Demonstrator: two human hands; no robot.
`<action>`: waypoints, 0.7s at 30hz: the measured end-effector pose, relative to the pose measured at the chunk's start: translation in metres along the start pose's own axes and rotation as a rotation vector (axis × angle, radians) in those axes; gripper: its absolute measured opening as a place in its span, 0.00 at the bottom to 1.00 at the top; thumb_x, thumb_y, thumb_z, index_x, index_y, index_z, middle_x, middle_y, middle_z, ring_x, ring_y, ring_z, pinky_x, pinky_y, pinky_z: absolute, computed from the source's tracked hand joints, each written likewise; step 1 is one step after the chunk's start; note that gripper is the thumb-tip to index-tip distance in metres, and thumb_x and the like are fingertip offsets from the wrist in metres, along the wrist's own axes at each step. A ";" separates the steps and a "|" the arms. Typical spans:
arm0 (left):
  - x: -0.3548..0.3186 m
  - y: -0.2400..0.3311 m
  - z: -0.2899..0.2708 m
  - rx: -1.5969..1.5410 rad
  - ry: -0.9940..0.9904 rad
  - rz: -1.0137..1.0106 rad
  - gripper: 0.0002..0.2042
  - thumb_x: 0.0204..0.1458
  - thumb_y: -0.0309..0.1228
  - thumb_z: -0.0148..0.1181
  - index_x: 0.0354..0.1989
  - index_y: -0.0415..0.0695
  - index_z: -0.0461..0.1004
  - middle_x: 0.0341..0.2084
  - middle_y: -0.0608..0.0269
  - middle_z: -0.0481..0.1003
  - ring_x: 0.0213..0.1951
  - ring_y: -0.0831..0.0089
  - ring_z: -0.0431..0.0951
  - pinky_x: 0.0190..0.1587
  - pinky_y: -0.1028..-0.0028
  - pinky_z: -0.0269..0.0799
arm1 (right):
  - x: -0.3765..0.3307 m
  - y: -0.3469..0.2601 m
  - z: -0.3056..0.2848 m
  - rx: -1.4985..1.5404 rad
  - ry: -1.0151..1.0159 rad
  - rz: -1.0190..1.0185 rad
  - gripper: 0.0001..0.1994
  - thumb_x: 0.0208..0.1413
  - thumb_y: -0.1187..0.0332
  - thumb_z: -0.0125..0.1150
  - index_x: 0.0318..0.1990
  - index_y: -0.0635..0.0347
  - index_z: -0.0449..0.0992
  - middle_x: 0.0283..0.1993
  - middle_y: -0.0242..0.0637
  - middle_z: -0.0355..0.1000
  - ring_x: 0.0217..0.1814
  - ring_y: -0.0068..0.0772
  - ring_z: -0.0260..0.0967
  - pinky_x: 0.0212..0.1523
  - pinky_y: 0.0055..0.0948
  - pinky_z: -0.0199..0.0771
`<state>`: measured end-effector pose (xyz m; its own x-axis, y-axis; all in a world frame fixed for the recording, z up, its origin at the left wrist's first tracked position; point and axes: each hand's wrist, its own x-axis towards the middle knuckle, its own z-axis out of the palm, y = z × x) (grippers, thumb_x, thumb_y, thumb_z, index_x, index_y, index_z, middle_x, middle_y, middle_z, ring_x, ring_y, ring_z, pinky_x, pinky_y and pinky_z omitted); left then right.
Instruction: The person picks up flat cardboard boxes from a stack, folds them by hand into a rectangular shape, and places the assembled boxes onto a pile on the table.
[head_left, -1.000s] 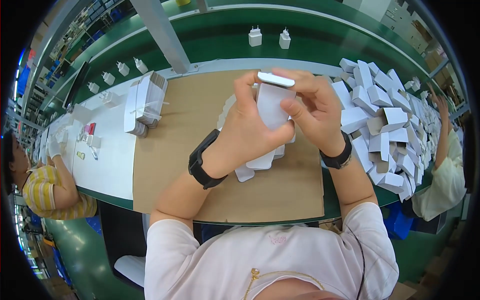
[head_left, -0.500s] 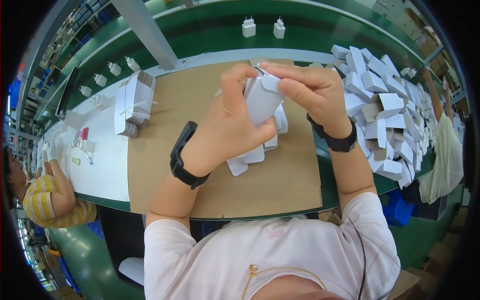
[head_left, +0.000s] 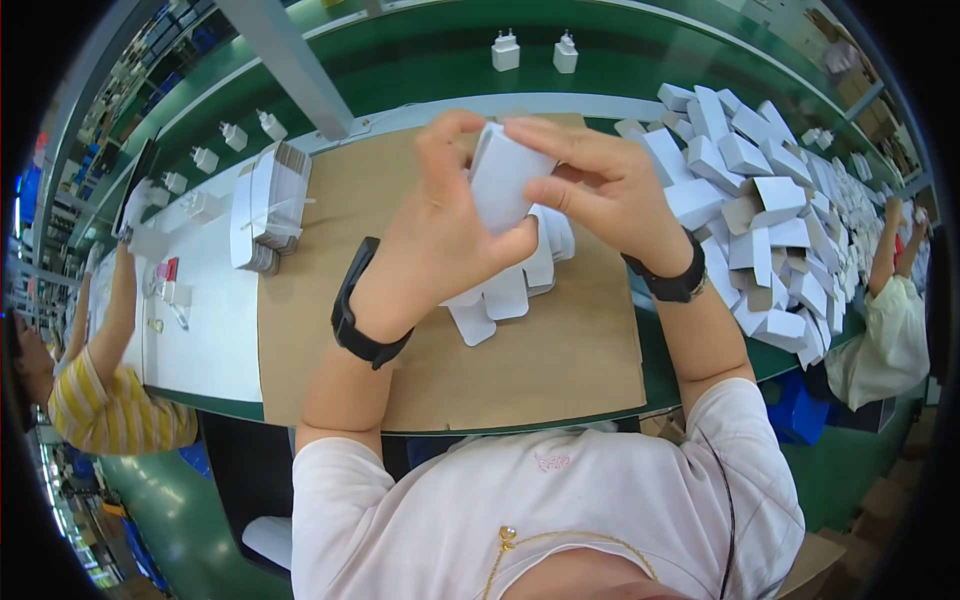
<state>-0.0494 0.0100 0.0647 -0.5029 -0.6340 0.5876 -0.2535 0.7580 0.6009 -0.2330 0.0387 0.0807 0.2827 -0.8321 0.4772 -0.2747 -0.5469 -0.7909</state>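
A workshop with a shiny green floor (head_left: 170, 490) opens out around the tabletop (head_left: 652, 345), where a brown cardboard sheet (head_left: 560, 360) covers the middle. And here's the action, up over the far part of that sheet: a small white carton (head_left: 508, 175), raised and tilted between two bare hands! The left hand (head_left: 440, 225) has its grip curled around the carton, index finger bent at the upper corner, thumb reaching across below. In from the other side comes the right hand (head_left: 610, 195), its grip narrow, fingers at the upper edge and thumb against the broad face.

Just below them lie flat white cartons (head_left: 505, 292), fanned out and overlapping. Off to the left, a banded stack of flat cartons (head_left: 268, 205) sits on the sheet's edge. Over on the right, a great heap of white boxes (head_left: 745, 160), several gaping open. At the back, a pair of white plug adapters (head_left: 506, 52), prongs up. Co-workers flank the scene: a yellow-striped top (head_left: 110, 410) at left, a pale top (head_left: 885, 345) at right.
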 end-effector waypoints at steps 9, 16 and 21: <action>-0.038 -0.043 -0.018 0.441 -0.304 -0.401 0.36 0.39 0.47 0.64 0.52 0.34 0.61 0.40 0.42 0.71 0.42 0.51 0.72 0.44 0.63 0.68 | -0.066 -0.021 -0.200 -1.535 0.751 -0.131 0.17 0.48 0.64 0.62 0.48 0.50 0.74 0.42 0.41 0.74 0.40 0.28 0.71 0.38 0.27 0.69; -0.044 -0.032 0.024 0.148 -0.239 -0.652 0.33 0.41 0.38 0.64 0.54 0.35 0.57 0.32 0.46 0.73 0.35 0.54 0.74 0.38 0.67 0.70 | -0.039 0.050 -0.035 -0.478 0.094 0.365 0.16 0.45 0.68 0.62 0.45 0.55 0.75 0.30 0.36 0.74 0.25 0.22 0.65 0.30 0.21 0.68; -0.032 -0.025 0.036 -0.222 -0.100 -0.674 0.32 0.40 0.26 0.62 0.54 0.38 0.53 0.27 0.53 0.74 0.32 0.62 0.75 0.34 0.71 0.70 | -0.030 0.046 0.014 -0.384 0.039 0.186 0.19 0.48 0.66 0.61 0.49 0.55 0.72 0.32 0.41 0.74 0.24 0.27 0.67 0.29 0.23 0.69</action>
<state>-0.0565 0.0162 0.0115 -0.3717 -0.9284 0.0035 -0.3670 0.1504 0.9180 -0.2412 0.0399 0.0251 0.1626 -0.9186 0.3601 -0.6422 -0.3756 -0.6682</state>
